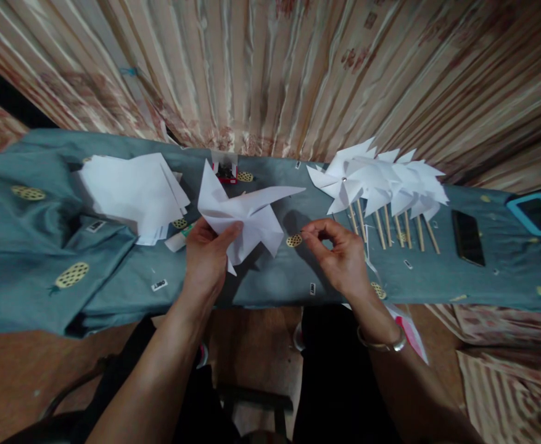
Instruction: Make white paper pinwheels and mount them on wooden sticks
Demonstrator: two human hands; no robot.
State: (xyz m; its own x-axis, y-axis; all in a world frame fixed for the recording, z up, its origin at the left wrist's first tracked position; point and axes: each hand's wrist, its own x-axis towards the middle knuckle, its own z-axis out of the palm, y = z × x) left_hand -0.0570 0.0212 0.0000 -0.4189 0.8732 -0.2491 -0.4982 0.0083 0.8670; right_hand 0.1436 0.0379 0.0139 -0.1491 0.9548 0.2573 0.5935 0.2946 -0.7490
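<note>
My left hand grips a white paper pinwheel, its thumb pressed on the folded middle. The pinwheel's pointed blades spread up and to the right, with no stick visible on it. To its right, my right hand is closed in a pinch of thumb and forefinger. Something small and dark shows at those fingertips, too small to name; it may be a pin. Behind the pinwheel stands a small red open box with dark bits inside.
Several finished pinwheels on sticks lie overlapped at the right. Beyond them are a black phone and a blue-framed device. White paper sheets are stacked at the left on the green cloth. A pleated curtain hangs behind.
</note>
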